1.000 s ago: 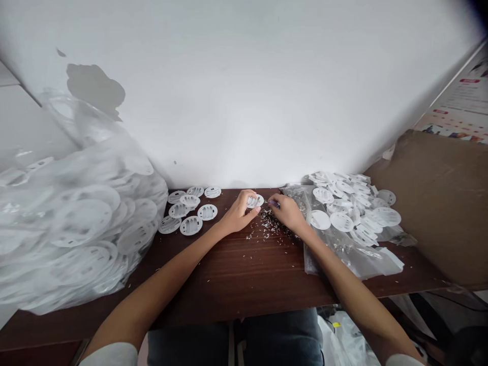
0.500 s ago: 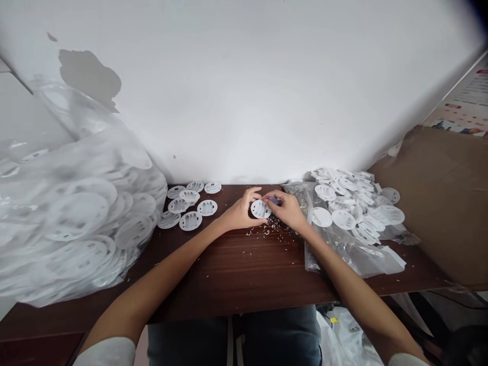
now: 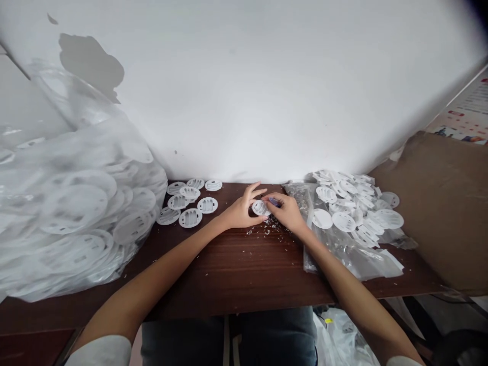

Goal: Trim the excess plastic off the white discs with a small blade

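My left hand (image 3: 241, 209) pinches a round white slotted plastic disc (image 3: 260, 207) by its edge over the dark wooden table (image 3: 236, 269). My right hand (image 3: 288, 212) is closed on a small purple tool (image 3: 274, 202), whose tip rests at the disc's right edge. Small white shavings (image 3: 267, 231) lie scattered on the table under both hands. Several similar discs (image 3: 190, 203) lie flat to the left of my left hand.
A large clear bag of white discs (image 3: 72, 203) fills the left side. A pile of loose discs (image 3: 351, 208) sits on a plastic bag (image 3: 354, 249) at the right, beside a brown cardboard box (image 3: 438, 203). A white wall stands behind the table.
My left hand turned the disc from a raised, tilted hold to face me and brought it closer to my right hand, which moved in to its edge with the tool.
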Action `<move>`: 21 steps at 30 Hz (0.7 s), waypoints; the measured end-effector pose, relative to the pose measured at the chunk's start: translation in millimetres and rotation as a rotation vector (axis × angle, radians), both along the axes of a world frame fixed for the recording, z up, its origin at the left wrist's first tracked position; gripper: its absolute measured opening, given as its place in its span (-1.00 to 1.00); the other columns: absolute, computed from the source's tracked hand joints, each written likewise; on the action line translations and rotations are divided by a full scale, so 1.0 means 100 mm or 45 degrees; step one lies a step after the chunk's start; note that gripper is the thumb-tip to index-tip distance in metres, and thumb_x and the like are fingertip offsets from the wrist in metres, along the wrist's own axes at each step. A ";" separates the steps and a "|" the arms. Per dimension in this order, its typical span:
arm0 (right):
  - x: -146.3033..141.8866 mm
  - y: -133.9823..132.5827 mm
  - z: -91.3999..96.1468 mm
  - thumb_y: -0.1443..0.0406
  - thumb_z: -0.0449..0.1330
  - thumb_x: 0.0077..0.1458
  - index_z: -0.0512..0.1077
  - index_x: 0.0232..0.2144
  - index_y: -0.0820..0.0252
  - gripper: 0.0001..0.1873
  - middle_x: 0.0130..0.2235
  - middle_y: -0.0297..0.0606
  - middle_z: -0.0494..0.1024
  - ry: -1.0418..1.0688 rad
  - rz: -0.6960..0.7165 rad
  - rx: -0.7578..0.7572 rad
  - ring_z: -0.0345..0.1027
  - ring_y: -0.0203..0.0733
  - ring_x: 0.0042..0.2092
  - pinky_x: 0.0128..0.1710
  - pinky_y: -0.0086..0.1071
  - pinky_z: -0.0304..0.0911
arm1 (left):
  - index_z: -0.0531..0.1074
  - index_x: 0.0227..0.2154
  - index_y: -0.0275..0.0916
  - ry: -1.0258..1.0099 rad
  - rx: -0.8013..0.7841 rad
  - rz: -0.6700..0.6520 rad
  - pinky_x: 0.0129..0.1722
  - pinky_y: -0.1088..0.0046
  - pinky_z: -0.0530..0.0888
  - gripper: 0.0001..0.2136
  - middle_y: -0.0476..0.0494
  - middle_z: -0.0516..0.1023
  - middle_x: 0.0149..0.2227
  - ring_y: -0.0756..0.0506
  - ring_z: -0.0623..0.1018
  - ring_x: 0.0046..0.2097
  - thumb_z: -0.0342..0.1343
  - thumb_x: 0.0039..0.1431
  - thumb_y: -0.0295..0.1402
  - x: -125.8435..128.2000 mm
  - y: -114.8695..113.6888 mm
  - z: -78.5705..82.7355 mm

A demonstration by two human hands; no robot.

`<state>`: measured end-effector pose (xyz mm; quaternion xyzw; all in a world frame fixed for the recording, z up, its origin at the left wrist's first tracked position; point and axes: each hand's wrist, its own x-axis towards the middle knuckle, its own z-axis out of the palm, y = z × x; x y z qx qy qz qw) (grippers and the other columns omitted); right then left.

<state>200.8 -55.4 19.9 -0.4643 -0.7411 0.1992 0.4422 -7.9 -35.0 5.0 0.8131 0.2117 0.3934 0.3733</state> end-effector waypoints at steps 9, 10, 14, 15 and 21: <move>-0.02 0.05 -0.12 0.33 0.21 0.16 0.61 -0.21 0.12 -0.82 -0.15 -0.24 0.68 -0.092 -0.004 -0.040 0.53 -0.11 -0.11 -0.07 -0.26 0.32 | -0.22 0.46 -0.04 0.056 0.131 0.067 0.21 -0.13 0.49 -0.02 -0.44 0.25 0.38 -0.37 0.48 0.25 0.31 0.13 -0.35 0.00 -0.03 0.02; -0.02 0.05 -0.12 0.31 0.22 0.17 0.61 -0.20 0.11 -0.82 -0.14 -0.24 0.68 -0.094 0.006 -0.055 0.52 -0.11 -0.11 -0.07 -0.26 0.31 | -0.21 0.46 -0.06 0.064 0.122 0.079 0.21 -0.11 0.48 -0.02 -0.44 0.28 0.36 -0.37 0.49 0.25 0.31 0.12 -0.36 0.00 -0.04 0.02; 0.01 0.06 -0.08 0.25 0.24 0.18 0.60 -0.18 0.11 -0.81 -0.11 -0.25 0.67 -0.001 0.054 -0.131 0.50 -0.10 -0.07 -0.02 -0.25 0.30 | -0.23 0.47 -0.12 0.092 0.096 0.098 0.24 -0.05 0.46 0.01 -0.47 0.39 0.30 -0.35 0.49 0.26 0.33 0.10 -0.36 -0.01 -0.04 0.02; 0.01 0.05 -0.07 0.23 0.24 0.18 0.60 -0.17 0.12 -0.80 -0.10 -0.25 0.66 0.049 0.065 -0.159 0.50 -0.10 -0.06 -0.01 -0.24 0.30 | -0.26 0.47 -0.13 0.088 0.101 0.104 0.25 -0.05 0.45 0.02 -0.47 0.40 0.29 -0.35 0.48 0.27 0.32 0.10 -0.36 -0.01 -0.04 0.02; 0.04 0.03 0.02 0.10 0.18 0.25 0.55 -0.13 0.13 -0.71 -0.09 -0.24 0.63 0.214 -0.031 -0.242 0.46 -0.10 -0.08 -0.04 -0.25 0.28 | -0.37 0.48 -0.11 0.091 0.160 0.145 0.24 -0.12 0.44 0.06 -0.43 0.42 0.28 -0.35 0.48 0.27 0.29 0.13 -0.36 -0.02 -0.04 0.02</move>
